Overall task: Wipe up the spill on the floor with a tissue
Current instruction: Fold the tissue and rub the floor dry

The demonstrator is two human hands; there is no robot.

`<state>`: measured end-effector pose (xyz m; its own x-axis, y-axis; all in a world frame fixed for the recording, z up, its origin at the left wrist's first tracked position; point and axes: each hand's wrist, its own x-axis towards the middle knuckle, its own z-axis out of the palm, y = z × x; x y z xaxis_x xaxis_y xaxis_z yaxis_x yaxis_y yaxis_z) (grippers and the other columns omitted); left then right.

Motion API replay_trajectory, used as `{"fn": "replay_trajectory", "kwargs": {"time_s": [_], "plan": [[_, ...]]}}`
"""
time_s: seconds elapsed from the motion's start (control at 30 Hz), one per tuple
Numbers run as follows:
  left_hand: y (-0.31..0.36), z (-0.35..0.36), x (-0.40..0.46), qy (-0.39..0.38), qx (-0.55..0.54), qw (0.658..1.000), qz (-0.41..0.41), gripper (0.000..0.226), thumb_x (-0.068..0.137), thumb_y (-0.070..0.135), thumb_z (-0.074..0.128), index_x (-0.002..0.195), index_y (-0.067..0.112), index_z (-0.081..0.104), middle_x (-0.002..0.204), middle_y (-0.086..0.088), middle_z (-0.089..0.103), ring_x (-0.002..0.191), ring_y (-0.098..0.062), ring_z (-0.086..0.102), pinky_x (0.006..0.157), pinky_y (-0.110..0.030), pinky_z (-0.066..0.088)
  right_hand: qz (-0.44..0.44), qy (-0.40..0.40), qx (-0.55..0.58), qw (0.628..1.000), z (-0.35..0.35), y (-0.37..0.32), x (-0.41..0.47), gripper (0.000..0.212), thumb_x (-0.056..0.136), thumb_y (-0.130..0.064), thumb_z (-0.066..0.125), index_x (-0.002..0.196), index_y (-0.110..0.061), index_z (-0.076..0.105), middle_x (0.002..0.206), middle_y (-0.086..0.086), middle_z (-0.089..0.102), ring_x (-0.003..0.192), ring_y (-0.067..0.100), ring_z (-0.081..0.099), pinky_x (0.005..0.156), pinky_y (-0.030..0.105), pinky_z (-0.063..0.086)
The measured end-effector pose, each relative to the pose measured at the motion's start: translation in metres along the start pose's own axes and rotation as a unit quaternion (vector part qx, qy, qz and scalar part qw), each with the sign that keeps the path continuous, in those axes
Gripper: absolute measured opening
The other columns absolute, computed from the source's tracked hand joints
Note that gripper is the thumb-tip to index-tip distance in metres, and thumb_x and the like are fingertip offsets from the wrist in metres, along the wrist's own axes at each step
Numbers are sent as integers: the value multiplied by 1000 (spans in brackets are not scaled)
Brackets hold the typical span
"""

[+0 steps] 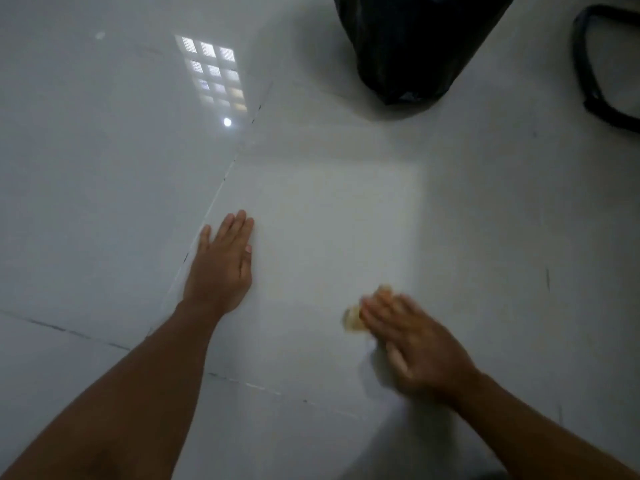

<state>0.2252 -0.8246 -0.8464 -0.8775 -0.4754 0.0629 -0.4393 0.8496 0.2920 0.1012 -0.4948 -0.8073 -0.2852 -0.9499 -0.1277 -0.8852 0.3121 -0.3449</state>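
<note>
Tissue (pixel 353 318), yellowish and crumpled, lies on the white tiled floor (pixel 329 209) under the fingers of the blurred right hand (pixel 412 344), which presses it flat. The left hand (pixel 221 265) rests open, palm down, on the floor. A black bag (pixel 415 46) stands far behind.

Two bare hands show on the tiled floor (pixel 104 168): one left hand (pixel 220 268) and one right hand (pixel 412 344). One yellowish crumpled tissue (pixel 353 318) peeks out just beyond the right fingers (pixel 377 306). Well beyond both sets of fingers stand one black bin bag (pixel 415 46) and one black looped frame (pixel 588 67) to its right.
</note>
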Motion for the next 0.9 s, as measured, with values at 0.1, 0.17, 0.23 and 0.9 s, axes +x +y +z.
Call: {"fn": "replay_trajectory", "kwargs": {"time_s": [0.1,0.17,0.23,0.9], "plan": [[-3,-1,-4,3,-3,1000,-5,57,97,28,20,149,13,37,158,-4,33,148,-18,26,121,-49,14,164,59,24,984,13,-29,71,66,84,-27,33,147,-7,33,155,14,32,144,38,27,121,47,13],[-5,-1,-1,-3,-4,1000,-2,57,97,28,19,150,14,36,159,-2,31,148,-17,24,121,-49,14,14,8,22,1000,38,-80,64,66,85,-27,40,147,-6,35,156,14,30,147,35,22,121,48,15],[-4,-2,-3,-9,-7,1000,-5,57,97,28,20,150,15,35,159,-2,30,148,-17,23,121,-48,14,-156,-77,-1,985,35,-78,25,65,86,-27,44,148,-13,35,159,5,27,150,23,15,123,41,12],[-56,-27,-2,8,-9,999,-34,54,99,32,25,148,14,39,156,-2,38,145,-13,30,120,-42,21,-67,-21,23,997,31,-108,148,57,94,-35,36,149,-17,35,157,1,31,148,19,20,123,33,6]]}}
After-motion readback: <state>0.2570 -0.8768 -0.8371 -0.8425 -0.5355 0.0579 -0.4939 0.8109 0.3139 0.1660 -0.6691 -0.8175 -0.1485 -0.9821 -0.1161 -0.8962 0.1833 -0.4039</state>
